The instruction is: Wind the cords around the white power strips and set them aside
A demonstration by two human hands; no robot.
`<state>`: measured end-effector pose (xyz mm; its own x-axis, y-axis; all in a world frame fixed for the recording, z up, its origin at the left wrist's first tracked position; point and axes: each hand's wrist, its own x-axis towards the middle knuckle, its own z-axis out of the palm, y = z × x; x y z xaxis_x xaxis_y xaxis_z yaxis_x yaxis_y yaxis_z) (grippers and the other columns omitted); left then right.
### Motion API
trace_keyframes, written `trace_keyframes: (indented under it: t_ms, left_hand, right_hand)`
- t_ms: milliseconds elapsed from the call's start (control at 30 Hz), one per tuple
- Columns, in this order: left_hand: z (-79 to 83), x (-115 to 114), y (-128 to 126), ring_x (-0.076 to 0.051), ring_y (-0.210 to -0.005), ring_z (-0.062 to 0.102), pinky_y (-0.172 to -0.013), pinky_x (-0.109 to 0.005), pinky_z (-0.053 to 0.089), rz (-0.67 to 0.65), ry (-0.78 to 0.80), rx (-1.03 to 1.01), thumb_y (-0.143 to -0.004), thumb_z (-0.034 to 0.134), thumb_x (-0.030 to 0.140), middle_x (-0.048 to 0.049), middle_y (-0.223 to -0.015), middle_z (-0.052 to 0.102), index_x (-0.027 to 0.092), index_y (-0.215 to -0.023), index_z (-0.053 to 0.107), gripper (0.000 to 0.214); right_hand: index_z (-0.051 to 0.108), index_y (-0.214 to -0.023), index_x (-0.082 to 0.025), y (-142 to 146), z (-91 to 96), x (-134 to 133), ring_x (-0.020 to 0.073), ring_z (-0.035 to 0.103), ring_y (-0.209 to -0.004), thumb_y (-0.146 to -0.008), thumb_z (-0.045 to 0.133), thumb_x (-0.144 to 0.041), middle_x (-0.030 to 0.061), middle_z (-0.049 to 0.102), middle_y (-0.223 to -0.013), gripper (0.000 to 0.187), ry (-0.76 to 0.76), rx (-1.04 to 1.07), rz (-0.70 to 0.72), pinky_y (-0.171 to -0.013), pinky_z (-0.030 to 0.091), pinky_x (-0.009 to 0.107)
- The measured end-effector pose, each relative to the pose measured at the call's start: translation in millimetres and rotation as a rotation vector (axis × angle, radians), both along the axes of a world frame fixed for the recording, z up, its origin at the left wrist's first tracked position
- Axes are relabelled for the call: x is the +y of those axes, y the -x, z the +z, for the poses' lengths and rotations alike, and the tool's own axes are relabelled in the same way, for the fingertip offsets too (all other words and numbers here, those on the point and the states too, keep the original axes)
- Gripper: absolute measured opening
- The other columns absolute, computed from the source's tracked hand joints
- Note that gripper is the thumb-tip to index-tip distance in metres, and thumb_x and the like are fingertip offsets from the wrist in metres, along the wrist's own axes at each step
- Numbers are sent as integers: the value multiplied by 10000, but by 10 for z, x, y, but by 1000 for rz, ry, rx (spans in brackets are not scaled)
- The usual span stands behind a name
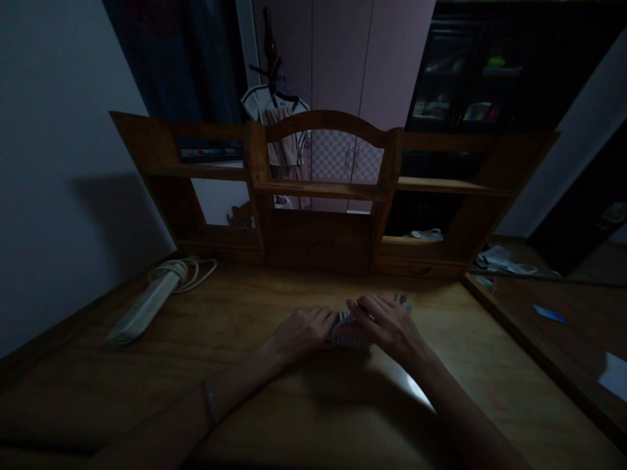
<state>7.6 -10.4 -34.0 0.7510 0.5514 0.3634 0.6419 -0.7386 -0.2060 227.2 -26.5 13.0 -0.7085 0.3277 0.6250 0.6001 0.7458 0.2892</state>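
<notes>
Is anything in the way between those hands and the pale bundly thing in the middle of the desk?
Nothing visible is: the left hand and the right hand both reach right onto the pale bundle. The long white block lies off to the left, out of the way.

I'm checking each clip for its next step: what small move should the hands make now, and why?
Probably use the right hand to tuck in what looks like a plug, the left hand steadying the pale bundle: both hands are on the bundle, and the plug juts out beyond the right hand.
</notes>
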Motion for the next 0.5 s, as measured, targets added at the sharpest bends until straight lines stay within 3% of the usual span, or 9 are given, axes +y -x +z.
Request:
trace_keyframes:
  t_ms: [100, 200, 300, 500]
  left_hand:
    - [38, 7, 36, -190, -860, 625, -723, -290, 490, -117, -92, 16, -965, 353, 236, -98, -941, 642, 132, -1052, 547, 237]
    - [80, -14, 53, -199, -930, 629, -772, -315, 505, -233, -163, -6, -964, 345, 207, -110, -1002, 662, 134, -1109, 553, 265]
    - [102, -48, 49, -210, -992, 621, -835, -352, 504, -320, -206, -65, -955, 356, 200, -122, -1044, 671, 123, -1134, 559, 281]
    - [143, -96, 56, -204, -1079, 592, -934, -370, 472, -327, -199, -102, -946, 351, 174, -140, -1144, 645, 85, -1318, 424, 389]
  right_hand:
    - [644, -868, -143, -43, -17, 51, 163, 526, -717, -863, 625, -388, 55, 594, -789, 246, 183, 101, -16, -637, 382, 275]
    - [618, -716, -159, -80, -40, 104, 135, 519, -636, -790, 677, -478, 16, 576, -686, 332, 524, 211, 12, -580, 362, 243]
    - [593, -685, -158, -97, -44, 127, 121, 527, -603, -752, 700, -498, -4, 576, -654, 363, 849, 362, 89, -544, 363, 220]
    - [600, -669, -156, -90, 0, 137, 132, 535, -637, -705, 740, -460, -15, 578, -648, 337, 1069, 522, 141, -571, 382, 222]
